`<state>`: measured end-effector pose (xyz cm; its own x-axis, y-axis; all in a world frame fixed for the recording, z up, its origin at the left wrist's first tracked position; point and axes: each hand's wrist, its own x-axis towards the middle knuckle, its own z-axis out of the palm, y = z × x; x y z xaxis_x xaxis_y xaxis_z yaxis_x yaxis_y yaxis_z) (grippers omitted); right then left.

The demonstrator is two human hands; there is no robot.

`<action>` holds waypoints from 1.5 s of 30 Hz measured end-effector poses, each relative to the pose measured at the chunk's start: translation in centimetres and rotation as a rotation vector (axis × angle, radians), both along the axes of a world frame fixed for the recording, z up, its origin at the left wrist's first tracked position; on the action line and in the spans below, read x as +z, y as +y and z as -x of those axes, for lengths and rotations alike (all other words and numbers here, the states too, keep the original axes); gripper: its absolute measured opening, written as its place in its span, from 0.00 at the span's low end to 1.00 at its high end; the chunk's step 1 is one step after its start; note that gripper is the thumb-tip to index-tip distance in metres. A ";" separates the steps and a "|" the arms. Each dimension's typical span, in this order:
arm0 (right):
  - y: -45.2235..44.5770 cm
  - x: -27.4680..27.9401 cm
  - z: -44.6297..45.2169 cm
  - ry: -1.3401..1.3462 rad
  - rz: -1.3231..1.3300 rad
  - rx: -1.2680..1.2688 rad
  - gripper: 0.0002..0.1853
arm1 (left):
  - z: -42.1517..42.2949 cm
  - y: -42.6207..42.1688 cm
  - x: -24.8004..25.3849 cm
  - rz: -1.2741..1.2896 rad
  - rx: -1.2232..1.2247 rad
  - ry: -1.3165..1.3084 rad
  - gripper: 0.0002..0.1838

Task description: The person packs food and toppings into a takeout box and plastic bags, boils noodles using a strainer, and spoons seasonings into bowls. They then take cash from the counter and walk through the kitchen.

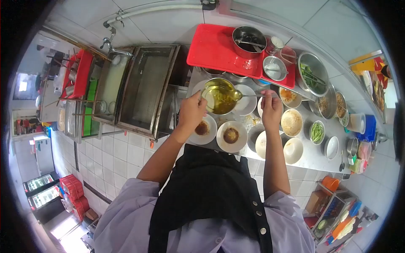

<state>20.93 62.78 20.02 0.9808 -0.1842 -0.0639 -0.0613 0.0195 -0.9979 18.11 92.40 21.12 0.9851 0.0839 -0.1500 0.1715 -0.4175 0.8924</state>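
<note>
My left hand (192, 113) grips the rim of a round metal bowl (219, 110) that holds yellow-green liquid, probably oil. In my right hand (271, 108) is the handle of a metal ladle (237, 95), whose head rests at or over the bowl's right edge. Two white bowls with dark brown sauce, one on the left (211, 139) and one on the right (234, 148), stand just below the metal bowl. A white plate (248, 105) lies behind the ladle. More white bowls are near my right forearm, one with a pale brown coating (292, 123).
A red tray (211, 48) at the back carries a dark pot (249, 42). To the right are a metal bowl of greens (313, 71), a bowl of chopped green vegetables (317, 133) and scissors (341, 166). A metal sink basin (147, 84) with a tap (110, 45) is at left.
</note>
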 end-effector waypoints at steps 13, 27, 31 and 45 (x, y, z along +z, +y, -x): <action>1.9 7.0 1.2 -0.560 0.630 0.031 0.09 | 0.1 3.1 4.4 -0.002 0.124 -0.033 0.12; 4.9 8.7 -19.4 -0.243 0.640 0.423 0.19 | -17.1 2.6 2.9 0.059 0.192 -0.103 0.14; 1.1 6.3 -25.1 -0.370 1.433 0.441 0.15 | -19.1 1.4 0.2 0.155 0.302 -0.062 0.15; -0.5 4.7 -28.8 -0.277 1.285 0.704 0.15 | -4.4 -3.3 -6.6 -0.179 -0.149 0.296 0.24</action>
<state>49.68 62.23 24.67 0.8437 0.5360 -0.0307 0.5055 -0.8123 -0.2909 22.51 89.11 14.54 0.9047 -0.0066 -0.4261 0.3365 -0.6024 0.7238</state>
